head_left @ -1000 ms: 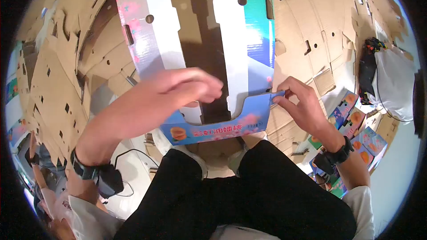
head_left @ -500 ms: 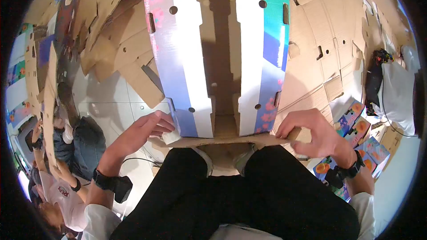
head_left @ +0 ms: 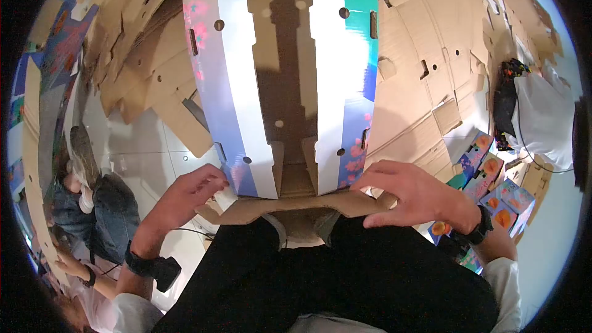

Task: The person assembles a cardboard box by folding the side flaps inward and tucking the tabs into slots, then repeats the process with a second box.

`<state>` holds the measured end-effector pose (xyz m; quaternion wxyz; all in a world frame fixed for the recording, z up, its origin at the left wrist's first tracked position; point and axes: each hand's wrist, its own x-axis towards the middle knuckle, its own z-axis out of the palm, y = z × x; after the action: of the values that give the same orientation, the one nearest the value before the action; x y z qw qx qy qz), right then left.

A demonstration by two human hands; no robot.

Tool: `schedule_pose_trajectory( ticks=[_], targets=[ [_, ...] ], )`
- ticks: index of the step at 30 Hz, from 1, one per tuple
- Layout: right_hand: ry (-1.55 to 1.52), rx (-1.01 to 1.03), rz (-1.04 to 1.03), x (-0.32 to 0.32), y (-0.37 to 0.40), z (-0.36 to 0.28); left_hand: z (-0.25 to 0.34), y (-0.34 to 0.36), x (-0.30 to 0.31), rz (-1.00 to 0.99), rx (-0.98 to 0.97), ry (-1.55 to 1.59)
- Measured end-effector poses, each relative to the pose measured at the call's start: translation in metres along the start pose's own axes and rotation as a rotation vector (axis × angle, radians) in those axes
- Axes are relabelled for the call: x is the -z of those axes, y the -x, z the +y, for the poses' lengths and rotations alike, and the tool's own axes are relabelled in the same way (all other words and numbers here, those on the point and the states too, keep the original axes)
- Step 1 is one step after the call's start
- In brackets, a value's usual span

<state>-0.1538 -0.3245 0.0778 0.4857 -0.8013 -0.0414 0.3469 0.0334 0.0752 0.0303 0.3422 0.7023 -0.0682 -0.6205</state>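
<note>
A long cardboard box (head_left: 230,111) stretches away from me. Its top flaps are partly folded over, white inside with pink, purple, blue and green print, and a brown gap runs between them. At its near end a brown end flap (head_left: 296,202) bends toward my knees. My left hand (head_left: 188,196) is at the near left corner, fingers bent together against the cardboard, thumb hidden. On the near right corner sits my right hand (head_left: 410,192), fingers curved over the edge and thumb lower down, with the flap's end between them.
Flattened cardboard sheets (head_left: 425,31) cover much of the floor. Several printed boxes (head_left: 484,169) are at the right, by a white bag-like bundle (head_left: 546,117) with a dark cable. A person in jeans (head_left: 102,216) is at the left, one hand on a cardboard panel (head_left: 37,172).
The box has shifted left in view. Its near end flap shows wider and bends more toward me. My right thumb has spread from its fingers; the person at left has moved the panel outward.
</note>
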Motion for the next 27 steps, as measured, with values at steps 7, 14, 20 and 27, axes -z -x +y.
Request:
schedule_pose_trajectory(
  ticks=[7,14,20,27],
  targets=[
    [-0.001,0.000,-0.023,-0.015,-0.005,-0.004,0.011,-0.009,-0.005,0.193,-0.340,-0.342],
    [0.238,0.098,0.240,0.003,-0.025,0.000,0.022,-0.004,-0.005,0.220,-0.397,-0.481],
    [0.462,0.177,0.311,-0.002,-0.047,0.007,0.020,-0.016,0.002,0.238,-0.488,-0.521],
    [0.570,0.180,0.264,0.001,-0.049,0.007,0.033,-0.019,0.004,0.287,-0.447,-0.607]
  ],
)
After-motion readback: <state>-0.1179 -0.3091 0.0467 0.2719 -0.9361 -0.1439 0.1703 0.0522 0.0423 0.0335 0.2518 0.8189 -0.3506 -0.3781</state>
